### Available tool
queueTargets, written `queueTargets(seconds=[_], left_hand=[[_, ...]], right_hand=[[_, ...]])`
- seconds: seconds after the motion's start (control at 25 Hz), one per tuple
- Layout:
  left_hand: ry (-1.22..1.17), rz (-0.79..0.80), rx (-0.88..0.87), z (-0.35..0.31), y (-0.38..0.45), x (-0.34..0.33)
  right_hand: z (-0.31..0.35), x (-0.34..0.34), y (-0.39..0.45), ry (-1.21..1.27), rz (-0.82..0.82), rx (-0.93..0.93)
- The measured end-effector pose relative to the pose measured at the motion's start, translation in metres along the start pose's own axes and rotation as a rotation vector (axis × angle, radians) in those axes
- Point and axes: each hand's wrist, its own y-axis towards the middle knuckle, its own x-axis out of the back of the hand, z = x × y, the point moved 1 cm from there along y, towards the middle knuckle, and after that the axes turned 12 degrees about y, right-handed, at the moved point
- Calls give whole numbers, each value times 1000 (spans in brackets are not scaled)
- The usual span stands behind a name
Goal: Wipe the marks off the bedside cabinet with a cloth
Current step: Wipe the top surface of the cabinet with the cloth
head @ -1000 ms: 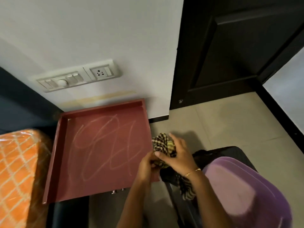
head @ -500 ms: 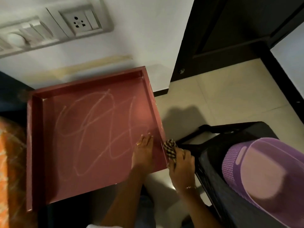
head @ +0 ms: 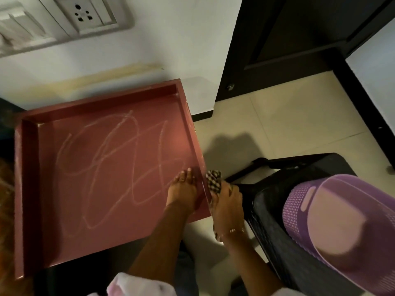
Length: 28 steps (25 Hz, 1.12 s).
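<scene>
Bedside cabinet (head: 64,221), its reddish top rimmed on three sides, stands against the white wall (head: 171,39) and carries looping chalky marks (head: 111,159). One left hand (head: 183,189) lies flat on the top near the right rim, fingers straight. Just outside that rim, the right hand (head: 226,201) grips a bunched checked cloth (head: 213,180).

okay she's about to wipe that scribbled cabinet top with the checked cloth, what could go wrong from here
1. The left hand lies flat on the cabinet top over the chalky marks; it may smear them or block the wipe.
2. The right hand holds the checked cloth bunched at the raised right rim; marks along that rim could be missed.
3. Loose cloth hanging below the wrist might snag on the black chair.
</scene>
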Motion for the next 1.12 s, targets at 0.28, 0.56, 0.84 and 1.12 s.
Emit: queueTargets(seconds=[0.28, 0.56, 0.84, 1.12], left_hand=[[6, 9, -9, 2, -4, 5], [20, -34, -30, 6, 2, 2], [41, -40, -69, 15, 0, 1], [102, -80, -81, 12, 10, 15]], right_hand=[[-4, 0, -2, 30, -20, -7], [3, -2, 21, -97, -60, 238], [-18, 17, -28, -185, -70, 276], [35, 8, 46, -277, -247, 347]])
